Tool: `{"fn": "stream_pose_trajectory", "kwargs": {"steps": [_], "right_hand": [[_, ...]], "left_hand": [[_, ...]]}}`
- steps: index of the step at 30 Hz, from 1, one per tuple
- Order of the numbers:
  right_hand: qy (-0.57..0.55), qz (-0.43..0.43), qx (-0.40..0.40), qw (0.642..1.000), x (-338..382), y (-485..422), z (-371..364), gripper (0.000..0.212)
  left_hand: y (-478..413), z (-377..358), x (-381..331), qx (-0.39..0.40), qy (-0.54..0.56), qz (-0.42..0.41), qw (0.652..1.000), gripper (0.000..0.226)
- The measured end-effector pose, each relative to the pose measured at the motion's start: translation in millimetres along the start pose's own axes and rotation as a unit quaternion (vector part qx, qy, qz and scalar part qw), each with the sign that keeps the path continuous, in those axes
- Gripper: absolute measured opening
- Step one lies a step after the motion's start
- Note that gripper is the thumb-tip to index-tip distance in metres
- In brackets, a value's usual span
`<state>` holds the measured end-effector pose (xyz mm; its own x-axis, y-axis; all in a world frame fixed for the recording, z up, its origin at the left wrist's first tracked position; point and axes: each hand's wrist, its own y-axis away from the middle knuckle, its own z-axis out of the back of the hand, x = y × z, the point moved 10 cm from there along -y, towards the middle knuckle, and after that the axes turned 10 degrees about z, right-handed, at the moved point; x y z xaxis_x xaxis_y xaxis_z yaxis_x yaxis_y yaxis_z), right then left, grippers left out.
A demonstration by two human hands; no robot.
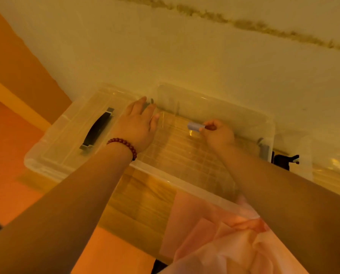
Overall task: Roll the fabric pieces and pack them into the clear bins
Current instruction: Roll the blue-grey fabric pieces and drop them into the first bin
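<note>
A clear plastic bin [214, 107] stands open on a wooden table against the wall. My right hand [217, 133] is inside it and pinches a small grey-blue roll [193, 126] just above the bin floor. My left hand [139, 123], with a red bead bracelet on the wrist, rests with straight fingers on the bin's left rim, beside the clear lid [70, 139] with its black handle [98, 129]. Loose pink fabric [214, 234] lies crumpled on the table in front of the bin, under my right forearm.
The lid lies flat to the left of the bin. Another clear container [303, 155] with a black clip [285, 160] stands at the right. The wooden table [141, 200] ends at the left over an orange floor. The wall is close behind.
</note>
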<state>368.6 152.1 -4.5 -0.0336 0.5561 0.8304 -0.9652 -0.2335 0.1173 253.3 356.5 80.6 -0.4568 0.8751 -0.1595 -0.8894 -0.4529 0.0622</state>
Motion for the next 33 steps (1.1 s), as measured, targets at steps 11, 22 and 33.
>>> {"fn": "stream_pose_trajectory", "kwargs": {"steps": [11,22,33], "right_hand": [[-0.003,-0.045,-0.047,0.998,-14,-5,-12,0.024],[0.008,-0.074,-0.081,0.994,-17,-14,-21,0.027],[0.045,-0.058,-0.053,0.996,-19,-21,-22,0.027]], "left_hand": [[-7,-7,7,0.003,0.002,0.002,1.0,0.053],[-10,-8,8,0.007,0.018,0.005,1.0,0.053],[-10,-9,8,0.008,0.023,0.01,1.0,0.053]]}}
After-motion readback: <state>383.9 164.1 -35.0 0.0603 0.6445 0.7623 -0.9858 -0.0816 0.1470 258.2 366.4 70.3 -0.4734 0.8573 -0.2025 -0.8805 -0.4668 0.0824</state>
